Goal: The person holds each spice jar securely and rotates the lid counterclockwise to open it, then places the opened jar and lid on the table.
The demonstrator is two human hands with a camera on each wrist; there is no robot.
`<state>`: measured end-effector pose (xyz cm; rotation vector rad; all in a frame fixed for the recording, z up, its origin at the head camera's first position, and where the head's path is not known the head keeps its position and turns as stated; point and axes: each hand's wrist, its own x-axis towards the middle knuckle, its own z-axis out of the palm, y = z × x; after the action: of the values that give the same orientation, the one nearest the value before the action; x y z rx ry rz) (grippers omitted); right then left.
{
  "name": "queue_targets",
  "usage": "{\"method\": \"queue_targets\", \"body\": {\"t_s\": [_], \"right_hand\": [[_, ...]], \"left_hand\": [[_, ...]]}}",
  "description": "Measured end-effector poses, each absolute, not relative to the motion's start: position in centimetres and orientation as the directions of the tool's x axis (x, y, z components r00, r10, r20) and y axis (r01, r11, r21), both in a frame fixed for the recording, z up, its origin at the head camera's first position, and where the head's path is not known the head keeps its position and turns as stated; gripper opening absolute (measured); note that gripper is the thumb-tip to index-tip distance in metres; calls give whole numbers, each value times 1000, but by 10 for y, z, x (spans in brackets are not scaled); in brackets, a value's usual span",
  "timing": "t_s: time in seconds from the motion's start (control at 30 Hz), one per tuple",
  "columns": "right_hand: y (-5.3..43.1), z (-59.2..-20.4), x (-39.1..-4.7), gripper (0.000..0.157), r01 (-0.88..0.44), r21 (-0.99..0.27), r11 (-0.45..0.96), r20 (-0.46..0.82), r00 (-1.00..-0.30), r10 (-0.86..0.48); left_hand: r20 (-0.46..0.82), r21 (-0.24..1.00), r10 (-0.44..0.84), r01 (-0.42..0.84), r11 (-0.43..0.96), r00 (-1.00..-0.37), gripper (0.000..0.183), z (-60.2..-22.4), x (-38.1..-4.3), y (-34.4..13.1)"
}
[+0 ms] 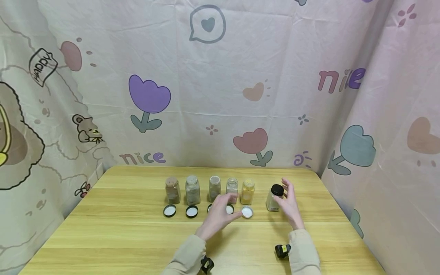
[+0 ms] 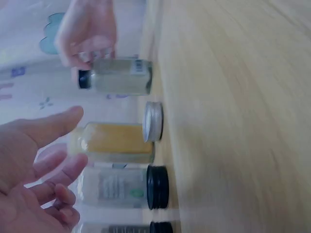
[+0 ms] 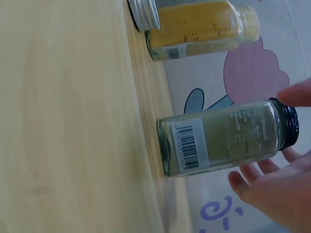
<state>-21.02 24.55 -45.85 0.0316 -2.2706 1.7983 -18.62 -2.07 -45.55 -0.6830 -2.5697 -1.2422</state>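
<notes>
A clear glass spice jar with a black cap (image 1: pixel 277 190) stands upright on the table at the right. Around its top, my right hand (image 1: pixel 289 204) has its thumb beside the cap and its other fingers spread behind. In the right wrist view, the jar's body (image 3: pixel 218 138) shows a barcode label, and the fingertips (image 3: pixel 238 182) look apart from the glass. My left hand (image 1: pixel 220 214) hovers over the lids in front of the other jars, thumb and fingers spread, with nothing between them. It partly hides a lidless jar (image 1: pixel 232 184) and a black-rimmed lid (image 1: pixel 229 209).
Several uncapped jars form a row at the left, among them a reddish-brown one (image 1: pixel 173 191), a grey-green one (image 1: pixel 193 193) and a yellow one (image 1: pixel 247 194). Lids lie before them, including a black-rimmed lid (image 1: pixel 170 211) and a silver lid (image 1: pixel 246 212). A printed curtain (image 1: pixel 206 76) hangs behind.
</notes>
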Motion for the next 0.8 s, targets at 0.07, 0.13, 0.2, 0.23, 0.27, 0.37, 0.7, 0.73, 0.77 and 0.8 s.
{"method": "queue_targets", "body": {"t_s": [0.07, 0.13, 0.2, 0.23, 0.27, 0.37, 0.7, 0.73, 0.77, 0.8], "right_hand": [[248, -459, -210, 86, -140, -959, 245, 168, -981, 96], [249, -459, -209, 88, -116, -960, 254, 138, -988, 70], [250, -460, -209, 88, -97, -960, 262, 115, -992, 55], [251, -460, -208, 87, -87, -960, 266, 103, -994, 49], [251, -460, -208, 86, -76, -960, 271, 91, -995, 42], [251, -461, -208, 82, -59, -956, 288, 69, -997, 26], [255, -465, -208, 77, -63, -946, 319, 68, -998, 6], [256, -466, -208, 76, -69, -943, 325, 73, -997, 1], [257, -466, -209, 75, -77, -940, 332, 80, -997, -6], [258, -466, -208, 74, -86, -939, 332, 86, -996, -15]], "left_hand": [[381, 707, 315, 494, 507, -869, 51, -455, -183, -28], [397, 715, 311, 504, 485, -863, 51, -454, -181, -36], [418, 713, 304, 516, 474, -856, 51, -453, -179, -43], [422, 717, 296, 515, 469, -857, 50, -452, -178, -47], [433, 715, 288, 520, 468, -854, 49, -453, -178, -50], [460, 714, 259, 528, 460, -849, 47, -453, -177, -58], [448, 747, 235, 506, 432, -863, 45, -455, -177, -73], [443, 751, 232, 500, 430, -866, 45, -454, -177, -74], [439, 755, 227, 494, 431, -869, 44, -454, -177, -75], [432, 762, 220, 484, 430, -875, 44, -454, -177, -76]]}}
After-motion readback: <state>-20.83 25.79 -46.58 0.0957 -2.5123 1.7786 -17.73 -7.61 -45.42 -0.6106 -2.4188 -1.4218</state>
